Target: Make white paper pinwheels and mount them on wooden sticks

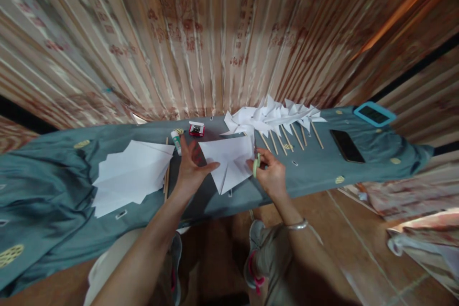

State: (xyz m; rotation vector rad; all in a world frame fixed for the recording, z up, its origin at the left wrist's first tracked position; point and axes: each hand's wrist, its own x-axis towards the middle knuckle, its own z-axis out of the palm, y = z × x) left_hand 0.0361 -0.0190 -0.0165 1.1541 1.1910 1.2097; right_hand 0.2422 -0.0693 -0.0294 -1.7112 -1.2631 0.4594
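Note:
In front of me lies a white paper square (pixel 233 160) with a slit running in from its near edge. My right hand (pixel 271 172) is closed round the green handles of a pair of scissors (pixel 256 165) at the paper's right edge; the blades are hard to make out. My left hand (pixel 193 165) is open, thumb and fingers spread, with the thumb over the paper's left side. Just beyond that hand stand a glue stick (pixel 176 141) and a small red box (pixel 197 128) with dark contents.
Several paper pinwheels (pixel 272 117) on wooden sticks lie at the back right. A stack of white paper (pixel 131 172) is on the left, with sticks (pixel 166 184) beside it. A phone (pixel 347 146) and a blue-framed device (pixel 375 114) rest on the right of the cloth-covered table (pixel 315 172).

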